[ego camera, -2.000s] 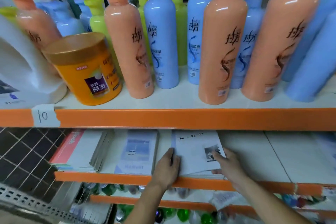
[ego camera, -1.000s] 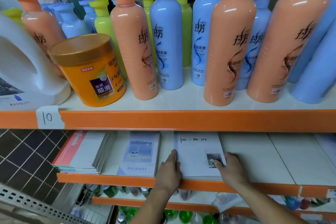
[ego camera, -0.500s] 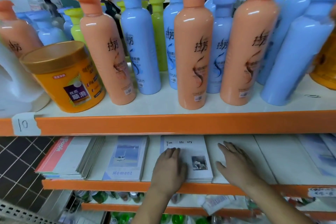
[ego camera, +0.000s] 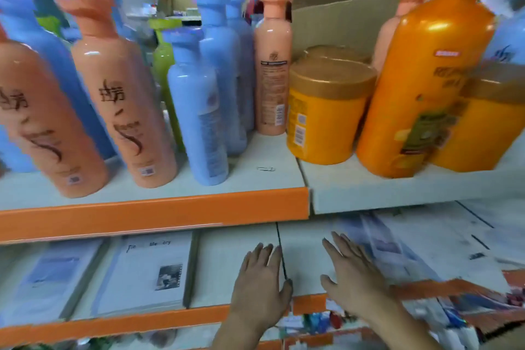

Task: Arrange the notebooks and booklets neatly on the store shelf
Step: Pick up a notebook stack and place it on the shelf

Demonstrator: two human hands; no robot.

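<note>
A white booklet stack (ego camera: 147,273) with a small photo on its cover lies flat on the lower shelf (ego camera: 221,264). Left of it lies a pale blue booklet (ego camera: 45,278). Blurred blue-white booklets (ego camera: 383,247) lie to the right on the same shelf. My left hand (ego camera: 261,284) hovers flat over bare shelf, right of the white stack, fingers apart and holding nothing. My right hand (ego camera: 352,273) is spread open beside the blurred booklets, its fingers at their left edge; contact cannot be told.
The upper shelf (ego camera: 159,210) with an orange front edge carries peach (ego camera: 119,94) and blue bottles (ego camera: 199,116), orange jars (ego camera: 324,111) and a large orange bottle (ego camera: 426,88). It overhangs the booklet shelf closely. Goods fill the shelf below.
The view has swung right. Both hands left the white booklet stack and moved right along the lower shelf; the stack now lies to their left.
</note>
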